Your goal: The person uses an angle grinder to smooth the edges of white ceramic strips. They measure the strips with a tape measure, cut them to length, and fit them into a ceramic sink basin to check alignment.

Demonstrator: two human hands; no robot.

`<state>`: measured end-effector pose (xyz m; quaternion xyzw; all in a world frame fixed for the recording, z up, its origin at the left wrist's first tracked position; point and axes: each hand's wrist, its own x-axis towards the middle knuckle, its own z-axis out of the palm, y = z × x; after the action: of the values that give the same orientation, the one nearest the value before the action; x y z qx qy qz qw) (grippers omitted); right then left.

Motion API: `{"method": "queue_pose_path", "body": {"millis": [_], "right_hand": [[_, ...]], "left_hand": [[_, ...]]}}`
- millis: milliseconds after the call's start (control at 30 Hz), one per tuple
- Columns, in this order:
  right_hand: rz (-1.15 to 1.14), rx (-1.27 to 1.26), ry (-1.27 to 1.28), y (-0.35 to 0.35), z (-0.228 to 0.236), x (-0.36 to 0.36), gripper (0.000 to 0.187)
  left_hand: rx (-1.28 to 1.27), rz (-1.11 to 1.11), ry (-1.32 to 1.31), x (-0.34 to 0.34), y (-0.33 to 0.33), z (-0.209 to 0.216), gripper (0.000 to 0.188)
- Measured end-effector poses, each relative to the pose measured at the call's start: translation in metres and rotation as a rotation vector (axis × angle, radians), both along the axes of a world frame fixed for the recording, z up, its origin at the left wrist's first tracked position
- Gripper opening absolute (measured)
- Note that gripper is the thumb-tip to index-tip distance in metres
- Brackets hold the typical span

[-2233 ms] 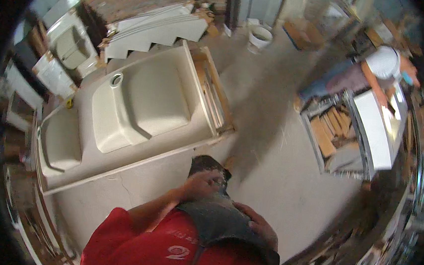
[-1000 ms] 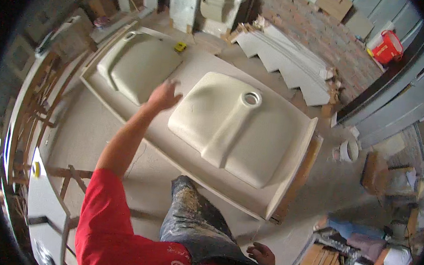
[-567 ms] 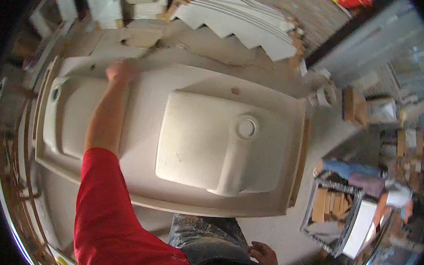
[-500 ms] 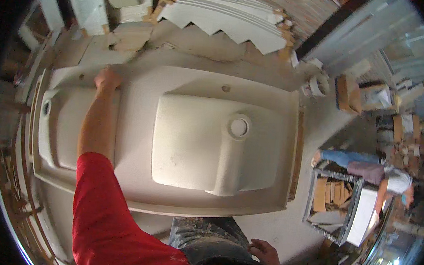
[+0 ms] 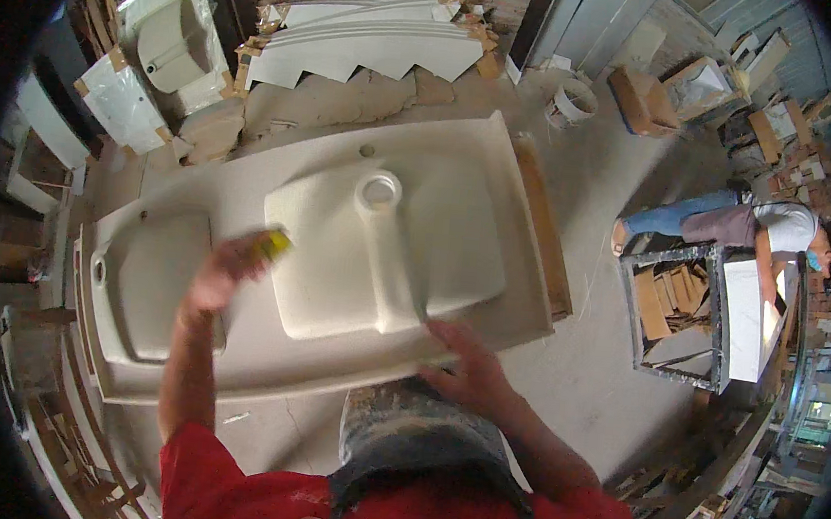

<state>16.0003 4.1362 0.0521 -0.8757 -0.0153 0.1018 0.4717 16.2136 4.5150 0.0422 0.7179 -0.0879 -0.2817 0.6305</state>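
A beige slab (image 5: 239,275) with a raised rim lies before me, with two basin shapes on it. The larger basin (image 5: 323,252) stands up at the right, with a round drain hole (image 5: 380,192) and a thick ridge running from it toward me. A smaller basin (image 5: 155,288) is at the left. My left hand (image 5: 219,273) is between the two, closed on a small yellow object (image 5: 268,246), blurred by motion. Fingers apart, my right hand (image 5: 466,361) is over the slab's near edge by the ridge's end. It appears to hold nothing.
White notched panels (image 5: 364,51) lean at the back, left of a bucket (image 5: 571,103). Wrapped basins (image 5: 174,40) stand at the back left. At the right a person (image 5: 784,230) bends over a white panel (image 5: 746,320) beside a metal frame (image 5: 631,315) with cardboard scraps.
My left hand has come back from the slab's far edge, and the yellow object now shows in it. My right hand has risen from my waist to the near edge. The view has shifted.
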Motion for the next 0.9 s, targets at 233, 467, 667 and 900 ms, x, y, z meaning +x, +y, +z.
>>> {"method": "queue_pose_path", "body": {"millis": [233, 467, 667, 900], "right_hand": [[0.652, 0.374, -0.178, 0.057, 0.002, -0.014, 0.067], [0.617, 0.220, -0.465, 0.074, -0.012, -0.062, 0.061], [0.728, -0.007, -0.227, 0.080, 0.013, -0.076, 0.049], [0.485, -0.334, 0.270, -0.089, -0.052, -0.072, 0.034]], "left_hand": [[-0.235, -0.041, 0.322, -0.247, -0.088, 0.031, 0.042], [-0.445, 0.746, 0.359, -0.344, -0.128, 0.023, 0.031], [-0.235, 0.707, 0.214, -0.361, -0.103, 0.008, 0.017], [-0.623, 1.341, 0.006, -0.350, 0.172, -0.038, 0.026]]}}
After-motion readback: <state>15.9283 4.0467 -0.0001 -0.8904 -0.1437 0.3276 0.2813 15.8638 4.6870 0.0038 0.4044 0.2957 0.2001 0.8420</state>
